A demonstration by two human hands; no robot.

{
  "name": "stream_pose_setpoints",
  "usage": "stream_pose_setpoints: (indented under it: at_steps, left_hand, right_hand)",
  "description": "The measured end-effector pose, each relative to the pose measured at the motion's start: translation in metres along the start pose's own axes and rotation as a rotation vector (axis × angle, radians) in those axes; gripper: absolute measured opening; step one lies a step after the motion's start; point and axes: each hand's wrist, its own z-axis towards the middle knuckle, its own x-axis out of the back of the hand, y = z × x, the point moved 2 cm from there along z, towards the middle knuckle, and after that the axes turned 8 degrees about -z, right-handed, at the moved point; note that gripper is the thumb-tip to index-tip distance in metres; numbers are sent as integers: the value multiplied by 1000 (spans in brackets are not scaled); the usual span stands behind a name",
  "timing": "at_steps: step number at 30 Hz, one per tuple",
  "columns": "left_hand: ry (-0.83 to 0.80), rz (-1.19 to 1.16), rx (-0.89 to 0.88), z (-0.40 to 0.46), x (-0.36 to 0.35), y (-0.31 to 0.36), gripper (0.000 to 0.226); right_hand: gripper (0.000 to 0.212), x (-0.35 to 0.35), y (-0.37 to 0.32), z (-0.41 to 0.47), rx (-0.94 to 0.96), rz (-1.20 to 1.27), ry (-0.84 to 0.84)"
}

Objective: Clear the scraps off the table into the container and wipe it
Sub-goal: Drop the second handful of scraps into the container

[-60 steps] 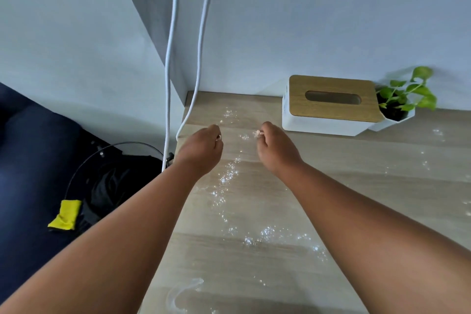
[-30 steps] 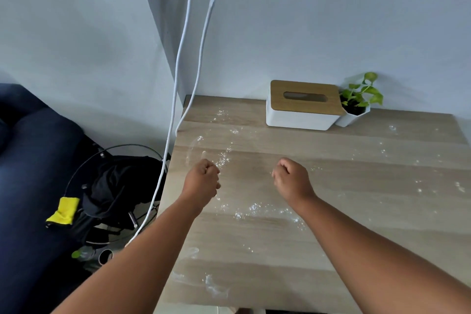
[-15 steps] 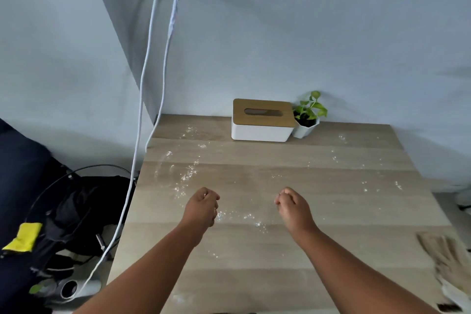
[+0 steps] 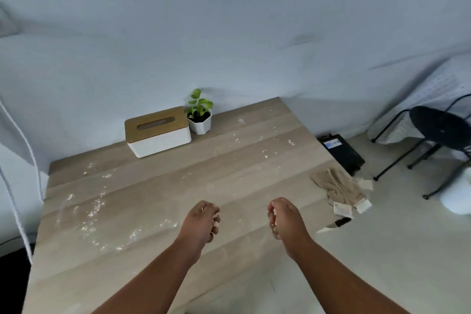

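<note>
Both hands sit curled above the near-centre of the tabletop (image 4: 254, 160). Left hand (image 4: 201, 220) shows pale bits between its fingers (image 4: 216, 222), so they look clamped on scraps; right hand (image 4: 284, 216) is also curled w/ something pale at the finger edge, prob. scraps too, tho blur makes that less sure.

Change vs 2 s ago: hands were pinching at the scatter by the far-left corner, close to the tissue box (image 4: 158, 132). Since then they've drawn back toward 6 o'clock, and the view has swung right, so the cords and wall socket have mostly dropped out at 9 o'clock while the right edge of the tabletop and the floor beyond came in. Fists were curled in every earlier frame, same as now.

What it means: pick-up phase seems done for this handful, and the next step is likely carrying it to the container. No container is plainly in view; the white rounded thing (image 4: 458, 196) at 3 o'clock on the floor could be it, can't tell.

Lots left: white scraps (image 4: 94, 214) spread at 9 to 10 o'clock, a thinner scatter toward 1 o'clock near the plant pot (image 4: 200, 122). Beige cloth (image 4: 339, 188) lies at the right edge at 3 o'clock, untouched, so wiping hasn't begun.
</note>
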Motion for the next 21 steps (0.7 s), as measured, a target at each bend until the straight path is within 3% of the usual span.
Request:
stream_pose_setpoints:
  at_steps: [11, 21]
  left_hand:
    - [-231, 253, 29, -46, -157, -46, 13]
    - [-368, 352, 69, -45, -237, -68, 14]
  right_hand:
    - [15, 157, 72, -18, -209, 285, 203]
    - [17, 223, 93, -23, -269, 411, 329]
